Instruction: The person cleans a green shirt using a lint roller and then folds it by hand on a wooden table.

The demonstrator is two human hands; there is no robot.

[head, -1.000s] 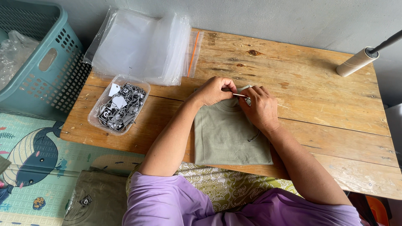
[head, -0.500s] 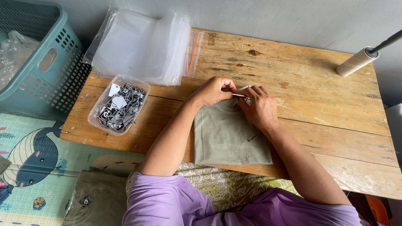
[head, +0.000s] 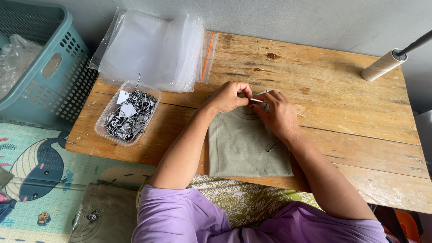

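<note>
While both hands pinch a thin pin at the folded olive shirt's (head: 245,146) collar, left hand (head: 229,96) touching right hand (head: 276,114), its tag looks unfinished, with the tag tray (head: 128,112) just left.

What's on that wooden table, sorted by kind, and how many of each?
Folded olive garment: 1
Clear tub of tags: 1
Stack of clear bags: 1
Lint roller: 1
Total: 4
Both hands, left hand and right hand, are at the garment's collar.
</note>
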